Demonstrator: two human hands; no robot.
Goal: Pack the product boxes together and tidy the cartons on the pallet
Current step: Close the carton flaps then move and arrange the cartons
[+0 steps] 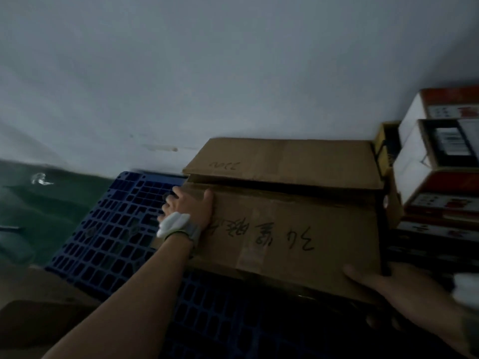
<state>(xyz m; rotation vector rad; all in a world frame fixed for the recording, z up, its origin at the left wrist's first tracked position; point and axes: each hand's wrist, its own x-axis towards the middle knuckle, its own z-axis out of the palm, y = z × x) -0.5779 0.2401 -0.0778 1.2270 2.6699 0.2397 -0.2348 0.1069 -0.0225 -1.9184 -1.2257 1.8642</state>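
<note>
– Cardboard carton (285, 229), where?
– On the pallet (116, 229), right side. My left hand (191, 206) clasps its far-left corner, right hand (383, 283) its near-right corner.
– Handling?
– Stiff, probably heavy; I'd hold opposite corners.

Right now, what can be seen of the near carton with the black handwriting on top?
The near carton is brown corrugated cardboard, closed, its top seam taped, with black handwritten characters across the lid. It lies flat on the blue plastic pallet, close in front of a second brown carton by the wall. The left hand grips its far left corner; the right hand holds its near right corner. Printed product boxes are stacked to its right.
</note>
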